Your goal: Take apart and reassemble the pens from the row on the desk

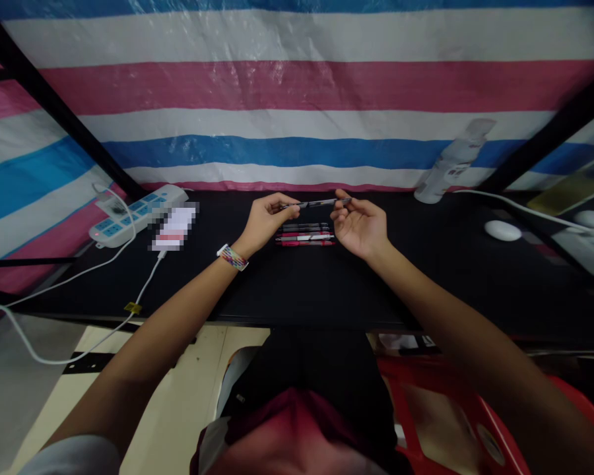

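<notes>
Between my two hands a slim dark pen [319, 203] is held level above the black desk. My left hand [268, 218], with a colourful woven band at the wrist, pinches the pen's left end between thumb and fingers. At the pen's right end my right hand [360, 224] grips it with thumb and fingertips, palm turned partly up. Just below the held pen, several pens [305, 236] lie side by side on the desk, some dark and some red or pink with pale parts.
On the left are a white power strip [138, 214] and a phone [175, 226] on a charging cable [146, 280]. A clear bottle [453, 161] stands at the back right, near a white mouse [503, 230]. Striped sheeting [297, 86] hangs behind the black desk [297, 290].
</notes>
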A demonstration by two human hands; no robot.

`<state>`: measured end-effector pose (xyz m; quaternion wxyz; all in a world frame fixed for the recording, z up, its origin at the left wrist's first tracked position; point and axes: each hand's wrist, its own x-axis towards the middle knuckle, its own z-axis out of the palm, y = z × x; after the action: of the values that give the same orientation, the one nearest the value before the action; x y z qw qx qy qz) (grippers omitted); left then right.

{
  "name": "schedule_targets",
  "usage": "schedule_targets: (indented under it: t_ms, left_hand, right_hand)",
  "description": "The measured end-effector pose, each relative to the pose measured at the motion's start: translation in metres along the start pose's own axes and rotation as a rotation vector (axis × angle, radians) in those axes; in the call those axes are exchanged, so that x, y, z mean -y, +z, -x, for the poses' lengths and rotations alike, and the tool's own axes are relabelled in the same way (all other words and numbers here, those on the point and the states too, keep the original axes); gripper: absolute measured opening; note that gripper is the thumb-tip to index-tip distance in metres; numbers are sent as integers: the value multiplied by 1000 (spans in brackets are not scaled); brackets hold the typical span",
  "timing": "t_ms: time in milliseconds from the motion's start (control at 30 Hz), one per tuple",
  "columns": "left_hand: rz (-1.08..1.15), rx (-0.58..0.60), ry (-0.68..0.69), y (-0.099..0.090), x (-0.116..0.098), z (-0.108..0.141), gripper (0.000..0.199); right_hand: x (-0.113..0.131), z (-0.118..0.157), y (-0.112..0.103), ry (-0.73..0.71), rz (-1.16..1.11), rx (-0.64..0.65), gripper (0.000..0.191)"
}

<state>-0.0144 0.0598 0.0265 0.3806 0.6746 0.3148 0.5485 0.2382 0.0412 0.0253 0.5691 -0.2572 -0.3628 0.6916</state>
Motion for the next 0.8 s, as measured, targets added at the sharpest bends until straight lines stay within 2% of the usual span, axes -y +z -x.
schedule_targets:
  t_ms: [67, 233, 467, 633, 700, 800]
  left_hand:
    - [4, 15, -7, 1, 0, 1, 26]
    - [5, 21, -21, 1, 0, 1, 27]
    - [-2, 0, -34, 0, -3, 0, 28]
    - [1, 5, -38, 1, -4, 1, 29]
    - [-2, 13, -37, 0, -3, 1, 30]
    - [-6, 20, -31, 0, -1, 1, 33]
  right_hand:
    - [-1, -2, -4, -3, -7, 17, 26]
    - [-1, -4, -10, -26, 30, 63, 33]
    - [-2, 1, 0, -86, 170, -55, 33]
    - [1, 2, 5, -97, 305, -75, 39]
    - [1, 1, 3, -106, 291, -55, 41]
    - [0, -1, 0, -92, 211, -31, 34]
